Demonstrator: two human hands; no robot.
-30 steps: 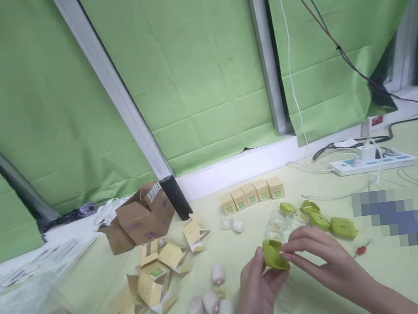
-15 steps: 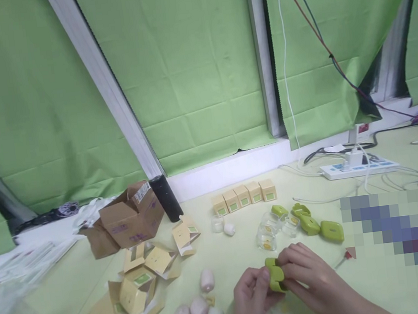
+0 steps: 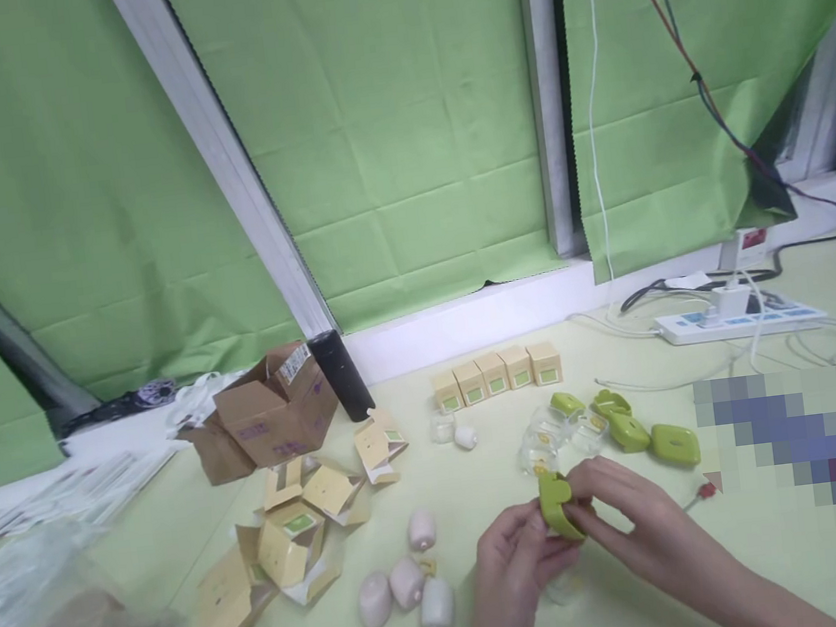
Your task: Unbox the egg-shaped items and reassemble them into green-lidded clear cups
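A small hollow green case cover is held up between both hands, low in the centre right of the head view. My left hand is closed on its left side, thumb against the near face. From the right, my right hand grips its edge with fingers and thumb. Part of the cover is hidden behind the fingers. Beyond the hands lie several clear plastic cups and several more green pieces, among them a squarish one. A faint clear item rests beneath the hands.
Several pale rounded pieces sit left of my hands, with opened yellow cartons farther left. Small yellow boxes stand in a row at the back. A brown carton, a black cylinder and a power strip are behind.
The green cover has turned in my hands, so its curved side stands more upright. My right hand's fingers have shifted along its edge. The whole view has moved slightly.
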